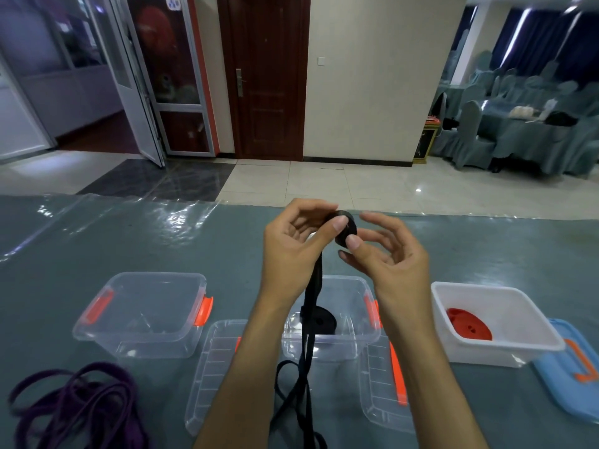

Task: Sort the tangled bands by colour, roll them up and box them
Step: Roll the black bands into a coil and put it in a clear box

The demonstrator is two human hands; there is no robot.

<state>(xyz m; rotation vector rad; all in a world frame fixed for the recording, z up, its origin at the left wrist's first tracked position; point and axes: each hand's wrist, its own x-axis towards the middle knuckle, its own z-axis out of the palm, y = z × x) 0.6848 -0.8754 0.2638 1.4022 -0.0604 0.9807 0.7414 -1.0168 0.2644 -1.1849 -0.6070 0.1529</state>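
Observation:
My left hand [296, 241] and my right hand [387, 251] are raised over the table, both pinching a small roll of black band [346, 229] between thumb and fingers. The loose tail of the black band [309, 319] hangs down between my forearms to a tangle at the table's near edge. Below it, the middle clear box [356, 288] holds one finished black roll [321, 322]. A white box [505, 343] on the right holds red rolls [468, 322]. Purple bands [77, 409] lie tangled at the near left.
An empty clear box [142, 311] with orange clips stands on the left. Two clear lids [214, 371] [384, 393] lie in front of the boxes, and a blue lid [570, 374] lies at the far right. The table has a grey-green cloth under clear plastic.

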